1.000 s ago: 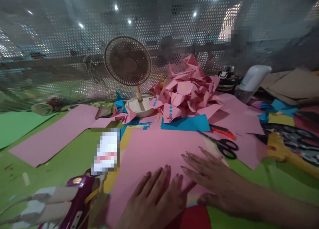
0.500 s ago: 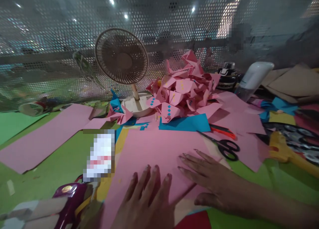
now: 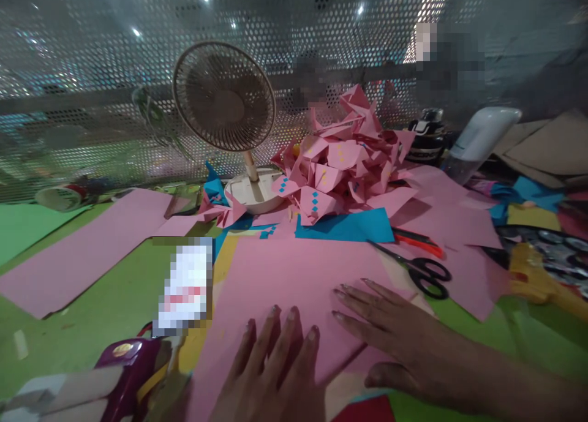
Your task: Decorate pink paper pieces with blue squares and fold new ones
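A large pink paper sheet (image 3: pixel 285 275) lies flat on the green table in front of me. My left hand (image 3: pixel 275 373) rests on its near part with fingers stretched out and flat. My right hand (image 3: pixel 390 333) lies beside it, fingers spread flat on the sheet's right side, thumb tucked low toward the near edge. Neither hand holds anything.
Black-handled scissors (image 3: pixel 420 272) lie just right of my right hand. Behind the sheet are a blue sheet (image 3: pixel 349 226), a heap of folded pink paper pieces (image 3: pixel 344 165) and a small desk fan (image 3: pixel 225 103). A purple tool (image 3: pixel 124 373) sits near left, a yellow tool (image 3: pixel 537 278) at right.
My left hand has slid a little toward me on the pink sheet. My right hand has stayed flat in nearly the same place. The view has shifted slightly.
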